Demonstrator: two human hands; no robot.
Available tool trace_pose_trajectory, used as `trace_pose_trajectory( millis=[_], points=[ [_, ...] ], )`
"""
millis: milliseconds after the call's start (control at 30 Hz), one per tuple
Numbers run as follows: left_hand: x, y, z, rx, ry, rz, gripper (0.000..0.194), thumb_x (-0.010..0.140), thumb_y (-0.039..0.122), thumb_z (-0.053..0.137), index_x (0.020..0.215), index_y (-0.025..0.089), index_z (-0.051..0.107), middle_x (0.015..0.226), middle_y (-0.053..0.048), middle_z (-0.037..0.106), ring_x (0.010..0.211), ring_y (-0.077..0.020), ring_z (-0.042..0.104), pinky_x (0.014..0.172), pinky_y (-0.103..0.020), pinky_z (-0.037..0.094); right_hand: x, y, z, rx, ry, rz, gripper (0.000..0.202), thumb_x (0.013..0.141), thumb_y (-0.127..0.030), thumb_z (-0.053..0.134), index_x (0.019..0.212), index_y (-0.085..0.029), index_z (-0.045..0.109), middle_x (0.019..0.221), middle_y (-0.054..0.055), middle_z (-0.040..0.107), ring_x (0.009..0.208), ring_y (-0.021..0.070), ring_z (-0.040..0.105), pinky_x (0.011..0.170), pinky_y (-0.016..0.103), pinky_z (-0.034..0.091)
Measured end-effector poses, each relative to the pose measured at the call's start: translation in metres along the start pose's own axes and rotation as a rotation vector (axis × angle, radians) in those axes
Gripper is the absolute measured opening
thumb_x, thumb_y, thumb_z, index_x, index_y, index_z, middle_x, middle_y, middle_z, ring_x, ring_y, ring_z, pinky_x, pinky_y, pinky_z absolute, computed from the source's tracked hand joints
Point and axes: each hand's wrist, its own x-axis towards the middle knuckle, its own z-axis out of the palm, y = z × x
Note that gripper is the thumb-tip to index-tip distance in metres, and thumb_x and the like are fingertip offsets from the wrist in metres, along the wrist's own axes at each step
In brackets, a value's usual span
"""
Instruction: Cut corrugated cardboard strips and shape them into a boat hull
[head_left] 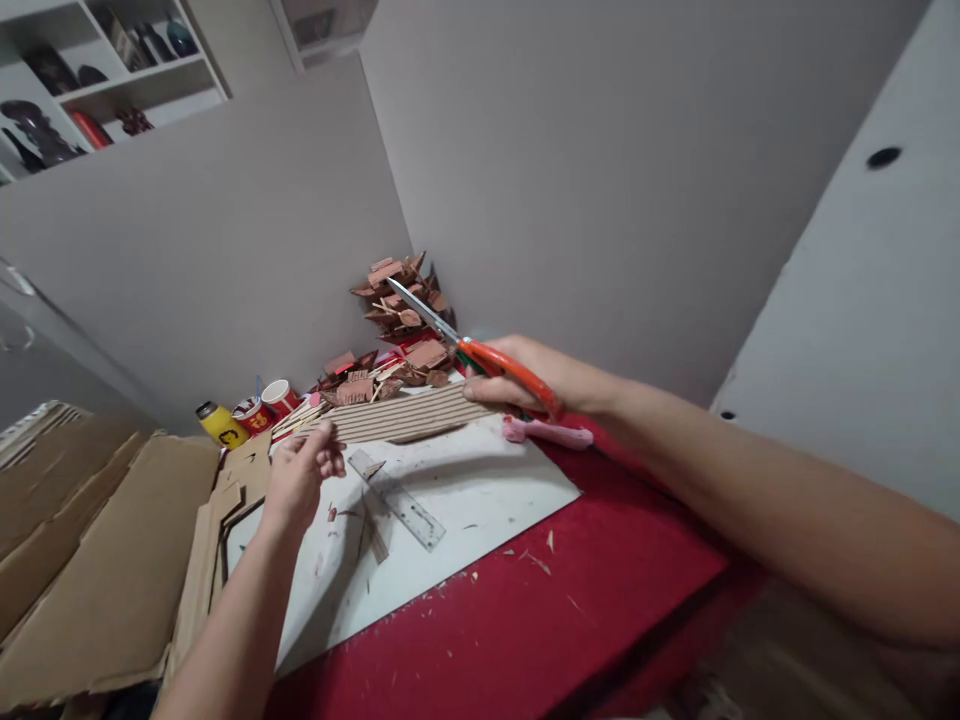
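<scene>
My right hand point(517, 375) is closed around a pair of scissors point(510, 368) with orange handles. The blades point up and to the left and look closed together. Under that hand's fingers is the right end of a ribbed strip of corrugated cardboard point(405, 415); whether the hand also grips it I cannot tell. By the strip's left end, my left hand point(301, 468) has its fingers curled in a pinch, and anything between them is too small to make out. Below the strip, a clear ruler point(405, 508) lies on a white board point(480, 500) among cardboard scraps.
Small brown cardboard boat models point(401, 300) are stacked in the corner. A yellow container point(222, 425) and red-and-white paper cups point(279, 396) stand at the back left. Large cardboard sheets point(112, 560) lean at left. A pink-handled tool point(555, 433) rests on the red tabletop point(495, 620).
</scene>
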Motion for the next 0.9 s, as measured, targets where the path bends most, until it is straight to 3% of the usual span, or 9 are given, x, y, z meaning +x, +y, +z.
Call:
trace_pose_trajectory(
  millis=[100,200,467,667,900],
  points=[
    [0.030,0.003,0.010,0.046,-0.049,-0.032,0.030,0.057,0.038,0.077,0.067,0.016,0.060,0.046,0.006,0.049,0.043,-0.0080,0.048,0.045,-0.021,0.043,0.018,0.001,-0.021,-0.102,-0.049,0.016,0.018,0.071,-0.015,0.056,0.061,-0.019,0.041,0.046,-0.007,0.039,0.040,0.0062,0.035,0.038,0.021,0.025],
    [0.055,-0.003,0.015,0.145,-0.083,-0.074,0.031,0.052,0.034,0.080,0.066,0.013,0.063,0.046,0.005,0.051,0.041,-0.0060,0.044,0.042,-0.019,0.041,0.037,0.010,-0.031,-0.176,-0.028,0.086,0.021,0.070,-0.012,0.056,0.058,-0.018,0.040,0.046,-0.007,0.037,0.041,0.0056,0.033,0.040,0.021,0.024],
    [0.101,-0.032,0.016,0.380,-0.150,-0.118,0.028,0.049,0.030,0.078,0.067,0.012,0.067,0.052,-0.001,0.061,0.048,-0.0122,0.056,0.052,-0.028,0.050,0.068,0.058,-0.028,-0.202,-0.034,0.262,0.028,0.066,-0.013,0.059,0.050,-0.019,0.037,0.042,-0.006,0.036,0.040,0.0066,0.032,0.041,0.024,0.021],
    [0.117,-0.047,0.018,0.559,-0.206,-0.057,0.021,0.057,0.032,0.072,0.063,0.013,0.067,0.044,0.001,0.055,0.039,-0.0093,0.046,0.040,-0.021,0.038,0.077,0.076,-0.024,-0.198,-0.068,0.330,0.030,0.064,-0.012,0.059,0.047,-0.020,0.035,0.041,-0.006,0.034,0.039,0.0071,0.030,0.040,0.024,0.019],
    [0.115,-0.054,0.017,0.661,-0.209,0.002,0.016,0.060,0.031,0.069,0.061,0.015,0.065,0.041,0.003,0.050,0.035,-0.0088,0.041,0.037,-0.021,0.031,0.087,0.085,-0.022,-0.249,-0.169,0.359,0.034,0.065,-0.008,0.058,0.042,-0.018,0.035,0.039,-0.005,0.036,0.039,0.0062,0.029,0.042,0.025,0.020]
  ],
)
